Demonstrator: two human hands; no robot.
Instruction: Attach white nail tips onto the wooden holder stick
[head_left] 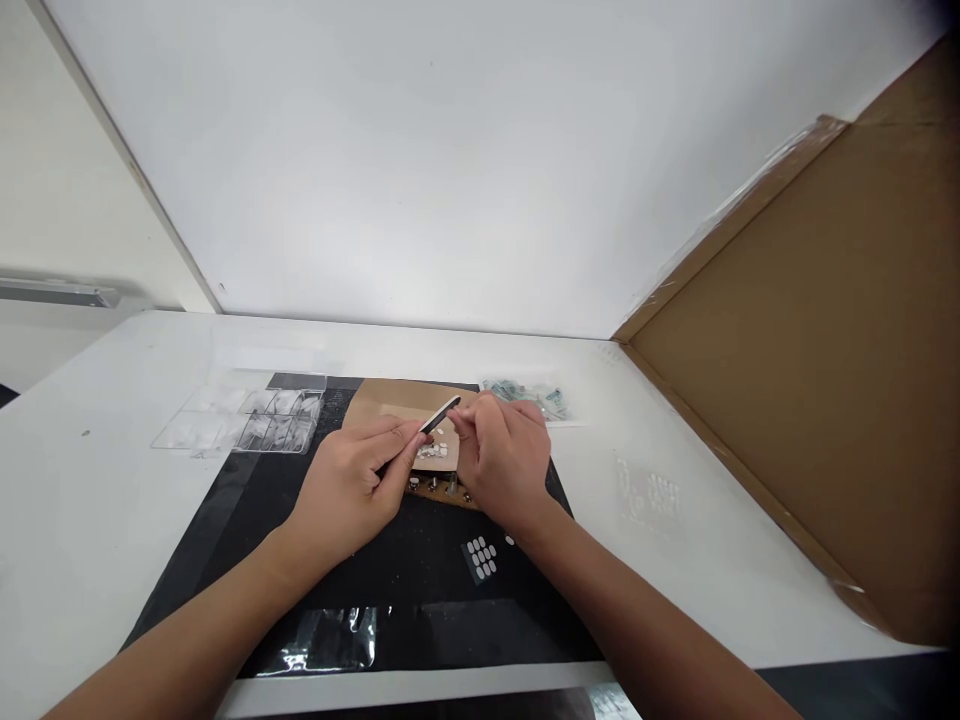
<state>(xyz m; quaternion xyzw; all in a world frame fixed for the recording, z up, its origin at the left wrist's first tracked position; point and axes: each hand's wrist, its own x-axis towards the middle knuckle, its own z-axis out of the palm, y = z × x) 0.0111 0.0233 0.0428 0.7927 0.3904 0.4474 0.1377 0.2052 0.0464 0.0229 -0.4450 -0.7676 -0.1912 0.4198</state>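
In my left hand is a slim black nail file with a pale edge, gripped between thumb and fingers and slanting up to the right. My right hand is closed in a pinch at the file's far end; whatever sits between those fingertips is too small or hidden to make out. Beneath the hands lies a brown paper sheet with small white pieces scattered on it. Just nearer to me, a brown strip with several metal studs is partly covered by my right hand.
A black mat covers the middle of the white table. A clear compartment box stands left, a bag of greenish pieces behind right. A card of white oval tabs lies in front. Cardboard walls the right side.
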